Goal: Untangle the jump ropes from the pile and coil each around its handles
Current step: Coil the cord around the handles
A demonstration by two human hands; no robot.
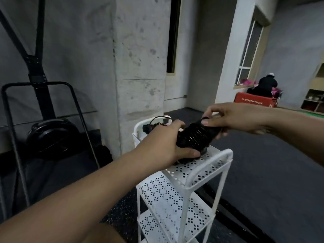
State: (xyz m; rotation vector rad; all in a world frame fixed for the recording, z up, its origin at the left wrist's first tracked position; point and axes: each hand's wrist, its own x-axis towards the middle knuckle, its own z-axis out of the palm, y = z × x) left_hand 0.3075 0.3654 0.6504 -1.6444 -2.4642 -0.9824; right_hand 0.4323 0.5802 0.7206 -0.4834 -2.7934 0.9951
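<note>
Your left hand (pixel 163 142) grips the lower end of the black jump rope bundle (pixel 194 137) at the centre of the frame. Its thin cord is wound in tight turns around dark handles. It sits low over the top shelf of the white perforated metal cart (pixel 213 159) — whether it touches, you cannot tell. Your right hand (pixel 233 118) curls round the upper end, thumb and forefinger pinching the cord. Beyond your left hand, a second black rope (pixel 154 124) lies at the shelf's far end.
</note>
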